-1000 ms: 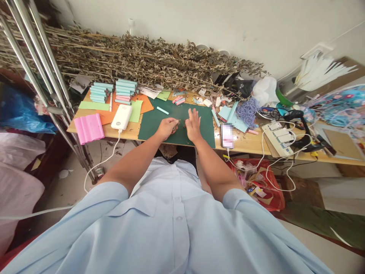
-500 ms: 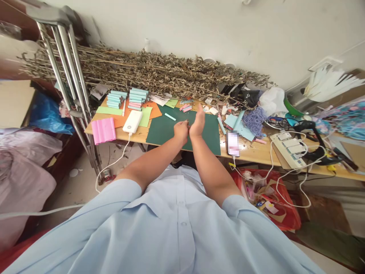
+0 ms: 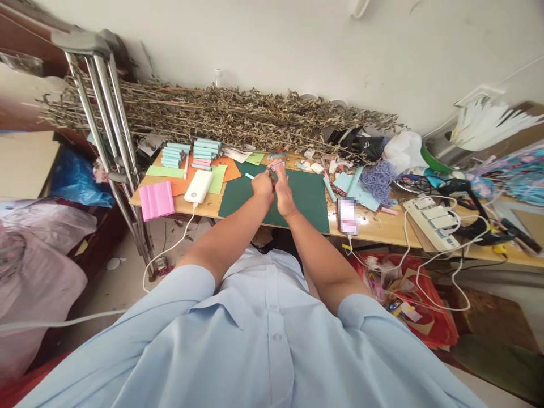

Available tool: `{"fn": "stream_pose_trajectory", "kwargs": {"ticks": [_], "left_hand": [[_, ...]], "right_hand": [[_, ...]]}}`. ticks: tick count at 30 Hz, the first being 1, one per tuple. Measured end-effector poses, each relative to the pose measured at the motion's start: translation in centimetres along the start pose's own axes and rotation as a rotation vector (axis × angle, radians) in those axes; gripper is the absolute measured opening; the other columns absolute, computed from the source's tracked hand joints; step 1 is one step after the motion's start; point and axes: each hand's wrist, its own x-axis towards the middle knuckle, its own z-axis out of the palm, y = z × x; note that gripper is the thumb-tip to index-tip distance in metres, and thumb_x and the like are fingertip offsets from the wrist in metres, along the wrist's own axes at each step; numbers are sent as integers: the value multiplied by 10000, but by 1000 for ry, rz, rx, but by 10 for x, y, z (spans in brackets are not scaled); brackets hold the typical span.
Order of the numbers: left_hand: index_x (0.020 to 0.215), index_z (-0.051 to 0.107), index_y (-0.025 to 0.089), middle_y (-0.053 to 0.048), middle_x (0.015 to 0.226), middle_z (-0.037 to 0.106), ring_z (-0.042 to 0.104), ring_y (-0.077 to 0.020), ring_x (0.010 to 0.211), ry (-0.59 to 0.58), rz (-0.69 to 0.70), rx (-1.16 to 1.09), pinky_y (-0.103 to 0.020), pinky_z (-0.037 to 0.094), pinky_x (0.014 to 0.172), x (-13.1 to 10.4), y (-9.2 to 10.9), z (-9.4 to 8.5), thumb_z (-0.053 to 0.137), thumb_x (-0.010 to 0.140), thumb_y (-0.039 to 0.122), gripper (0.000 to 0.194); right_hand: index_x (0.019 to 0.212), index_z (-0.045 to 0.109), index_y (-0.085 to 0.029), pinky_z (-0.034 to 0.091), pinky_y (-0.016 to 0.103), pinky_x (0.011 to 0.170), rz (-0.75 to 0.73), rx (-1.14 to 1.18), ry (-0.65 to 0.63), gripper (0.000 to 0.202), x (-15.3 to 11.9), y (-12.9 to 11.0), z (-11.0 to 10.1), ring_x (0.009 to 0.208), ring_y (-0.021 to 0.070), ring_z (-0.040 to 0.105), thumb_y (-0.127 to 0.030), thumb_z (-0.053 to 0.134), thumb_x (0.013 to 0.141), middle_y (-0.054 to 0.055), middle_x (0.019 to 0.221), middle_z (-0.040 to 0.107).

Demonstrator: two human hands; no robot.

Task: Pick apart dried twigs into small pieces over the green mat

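My left hand is closed over the green cutting mat, its fingers curled round something too small and hidden to make out. Right beside it, my right hand is held upright with its fingers stretched out and its palm facing the left hand. Small pink rolls lie just past the fingertips. A short light-blue roll rests on the mat left of my left hand. Stacks of light-blue rolls stand at the back left, on and near orange and green paper.
Dried plant stems run along the wall. A white power bank and pink paper are at left; a phone, purple yarn and a power strip at right. Crutches lean by the table's left end.
Both hands have moved slightly left and forward over the mat. My right hand now tilts further forward, near the pink rolls. The camera view has shifted a little.
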Motion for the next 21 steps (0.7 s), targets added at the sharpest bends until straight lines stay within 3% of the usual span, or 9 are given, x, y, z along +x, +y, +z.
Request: {"fn": "stream_pose_trajectory", "kwargs": {"ticks": [2,4,6,8,11,13,16,21], "left_hand": [[817,483,192,47,595,408,365,-79,444,134,-29,-54,-200,219,465,3,7,-2,316,1069,264,310],[808,484,185,45,605,448,380,-68,428,242,-94,-181,-199,196,444,1,10,-6,433,1035,250,242],[786,517,170,38,592,478,394,-63,415,187,-140,-181,-196,189,428,-5,9,-13,540,991,241,218],[774,548,161,31,575,502,404,-60,406,84,-145,-102,-189,199,421,-12,4,-20,611,958,249,213],[752,558,161,22,562,536,429,-60,398,-106,-123,14,-189,201,416,-22,-4,-29,690,903,258,222],[723,564,156,17,549,540,439,-61,391,-208,-135,66,-197,194,408,-27,-8,-32,706,876,248,228],[713,590,143,11,539,538,447,-66,381,-246,-175,61,-210,181,398,-30,-11,-34,683,860,220,190],[741,616,134,7,549,544,450,-67,387,-244,-192,7,-212,169,394,-32,-20,-37,689,826,216,138]], "right_hand": [[1636,306,-350,75,525,1329,107,50,110,802,-1,17,-10,1624,233,169,-789,112,994,-7,1732,253],[1582,420,-349,75,553,1324,161,18,152,728,-1,31,-22,1590,245,282,-756,225,1011,6,1679,379],[1502,539,-334,138,566,1316,184,-41,168,645,-2,40,-33,1500,262,446,-708,424,989,34,1563,543],[1458,598,-280,354,533,1247,191,-23,149,610,-4,42,-42,1296,260,633,-629,553,959,79,1404,673],[1397,664,-237,567,451,1038,143,0,53,562,-9,35,-48,1011,228,726,-514,676,908,95,1283,730],[1275,746,-236,585,418,991,76,-50,8,440,-12,28,-48,977,219,722,-444,714,889,85,1244,740],[1118,810,-238,571,410,1002,14,-143,10,270,-14,23,-43,1025,232,711,-366,701,906,74,1151,758],[1139,794,-227,556,395,1000,-24,-248,-23,256,-21,24,-37,1054,238,698,-292,620,964,88,1127,753]]}}
